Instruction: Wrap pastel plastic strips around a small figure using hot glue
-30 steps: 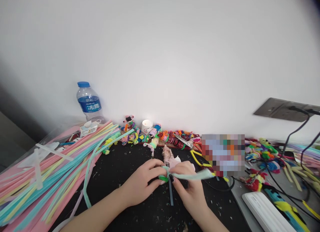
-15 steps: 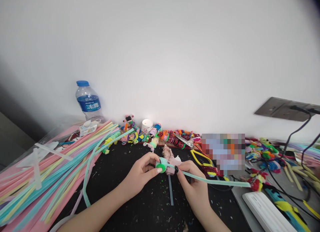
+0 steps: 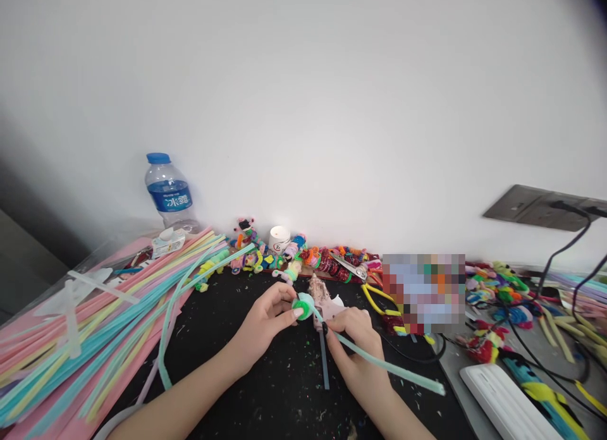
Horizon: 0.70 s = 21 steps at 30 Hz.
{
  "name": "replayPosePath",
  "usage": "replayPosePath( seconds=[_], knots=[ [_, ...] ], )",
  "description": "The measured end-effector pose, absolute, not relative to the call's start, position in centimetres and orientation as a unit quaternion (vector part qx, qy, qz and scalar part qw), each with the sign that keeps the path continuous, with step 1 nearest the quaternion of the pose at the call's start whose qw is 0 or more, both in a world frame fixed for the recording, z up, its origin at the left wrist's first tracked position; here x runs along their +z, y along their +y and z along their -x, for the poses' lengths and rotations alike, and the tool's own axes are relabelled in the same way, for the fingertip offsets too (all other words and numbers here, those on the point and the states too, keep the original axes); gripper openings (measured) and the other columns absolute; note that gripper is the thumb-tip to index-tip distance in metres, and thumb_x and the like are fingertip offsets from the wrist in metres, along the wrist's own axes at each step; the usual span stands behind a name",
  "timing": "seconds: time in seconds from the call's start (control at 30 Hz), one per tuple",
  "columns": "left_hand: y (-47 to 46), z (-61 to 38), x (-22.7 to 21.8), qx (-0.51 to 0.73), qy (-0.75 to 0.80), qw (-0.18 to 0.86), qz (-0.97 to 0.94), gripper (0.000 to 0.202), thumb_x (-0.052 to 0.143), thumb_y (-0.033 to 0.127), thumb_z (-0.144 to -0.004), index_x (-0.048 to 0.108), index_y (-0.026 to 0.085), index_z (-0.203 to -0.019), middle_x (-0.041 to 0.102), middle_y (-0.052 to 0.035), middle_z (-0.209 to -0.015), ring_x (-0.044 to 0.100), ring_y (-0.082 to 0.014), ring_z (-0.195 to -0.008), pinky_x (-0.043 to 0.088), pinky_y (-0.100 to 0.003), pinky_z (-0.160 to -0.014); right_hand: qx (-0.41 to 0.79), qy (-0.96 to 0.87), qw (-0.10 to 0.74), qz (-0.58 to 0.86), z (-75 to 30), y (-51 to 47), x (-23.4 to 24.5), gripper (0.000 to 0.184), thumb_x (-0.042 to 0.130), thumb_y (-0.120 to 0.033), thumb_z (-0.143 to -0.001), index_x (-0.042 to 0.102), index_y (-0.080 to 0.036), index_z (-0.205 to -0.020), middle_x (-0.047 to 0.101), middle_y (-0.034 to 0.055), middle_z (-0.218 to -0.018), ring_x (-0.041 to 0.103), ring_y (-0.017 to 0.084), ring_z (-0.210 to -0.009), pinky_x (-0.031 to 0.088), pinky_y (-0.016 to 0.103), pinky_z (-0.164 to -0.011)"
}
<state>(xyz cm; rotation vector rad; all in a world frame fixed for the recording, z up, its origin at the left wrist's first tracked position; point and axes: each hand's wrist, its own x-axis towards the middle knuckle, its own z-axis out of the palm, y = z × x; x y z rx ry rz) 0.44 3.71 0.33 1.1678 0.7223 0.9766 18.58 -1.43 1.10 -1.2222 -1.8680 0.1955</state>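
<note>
Between thumb and fingers, my left hand (image 3: 272,317) pinches a small coil of green pipe cleaner (image 3: 301,307), bright green at the front with mint around it. A long mint pipe cleaner (image 3: 389,366) runs from the coil through the fingertips of my right hand (image 3: 355,342), which is closed on it. Its free end sticks out to the lower right. Just behind and between the hands lies a glue gun (image 3: 318,289), with a translucent glue stick (image 3: 325,361) pointing toward me. Part of the glue gun is hidden by my hands.
Pastel pipe cleaners (image 3: 109,320) cover the left side. A water bottle (image 3: 168,190) and a paper cup (image 3: 279,239) stand by the wall. Scissors with yellow handles (image 3: 382,301) lie right of centre. Finished pipe-cleaner figures (image 3: 258,256) line the back. Black cables (image 3: 545,301) and a white power bank (image 3: 507,402) are at right.
My right hand has moved slightly left and down, and the strip's free end has swung down and left. The coil has turned so its round face shows more.
</note>
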Motion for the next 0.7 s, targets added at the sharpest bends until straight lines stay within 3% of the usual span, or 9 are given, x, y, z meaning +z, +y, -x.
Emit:
replayPosePath(
  seconds=[0.7],
  knots=[
    [3.42,-0.47,0.58,0.416,0.337,0.702,-0.47,0.019,0.065,0.024,-0.074,0.05,0.019,-0.084,0.056,0.001,-0.085,0.055,-0.0149,-0.082,0.048,-0.029,-0.074,0.068,-0.803,0.381,0.454,-18.12,-1.69,1.22,0.013,0.051,-0.008,-0.082,0.055,-0.02,-0.08,0.059,0.0002,-0.069,0.053,0.016,-0.067,0.037,0.034,-0.07]
  ],
)
